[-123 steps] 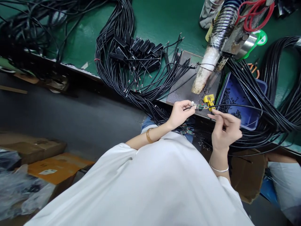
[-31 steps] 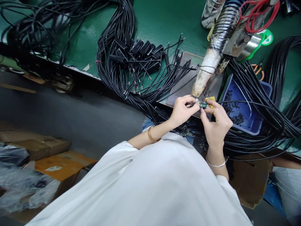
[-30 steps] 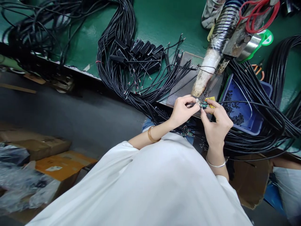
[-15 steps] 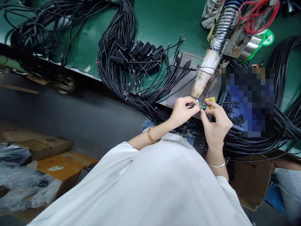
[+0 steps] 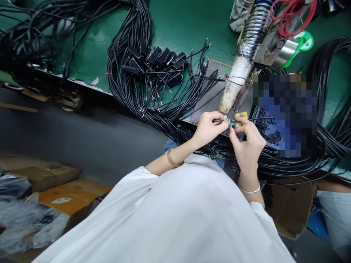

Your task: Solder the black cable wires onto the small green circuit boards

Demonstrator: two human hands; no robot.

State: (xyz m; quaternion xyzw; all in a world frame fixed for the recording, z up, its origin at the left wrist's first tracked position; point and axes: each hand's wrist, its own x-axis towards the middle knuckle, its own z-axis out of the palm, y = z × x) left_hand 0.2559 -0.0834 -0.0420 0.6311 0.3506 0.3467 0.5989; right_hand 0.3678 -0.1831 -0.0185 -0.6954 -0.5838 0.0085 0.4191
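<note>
My left hand (image 5: 208, 128) is pinched closed on the end of a black cable (image 5: 217, 121), with a small whitish bit at its fingertips. My right hand (image 5: 249, 141) grips a small green circuit board (image 5: 233, 123) between thumb and fingers. Cable end and board meet between the two hands, but whether they are joined is too small to tell. Just above the fingertips, a soldering iron (image 5: 241, 95) slants down beside a grimy, plastic-wrapped hose (image 5: 229, 91). A yellow label or tag (image 5: 241, 115) shows behind my right fingers.
On the green table (image 5: 186, 22) lie black cable bundles (image 5: 117, 58) with stripped ends and several black plastic housings (image 5: 161, 58). A solder spool (image 5: 286, 51) hangs by the hose. A blue tray (image 5: 270, 126) of small black parts is at right. Cardboard boxes (image 5: 71, 195) stand at lower left.
The whole view has shifted slightly, so everything sits a little further left. Both hands keep the same pinch on the cable and the circuit board, with hardly any movement between them.
</note>
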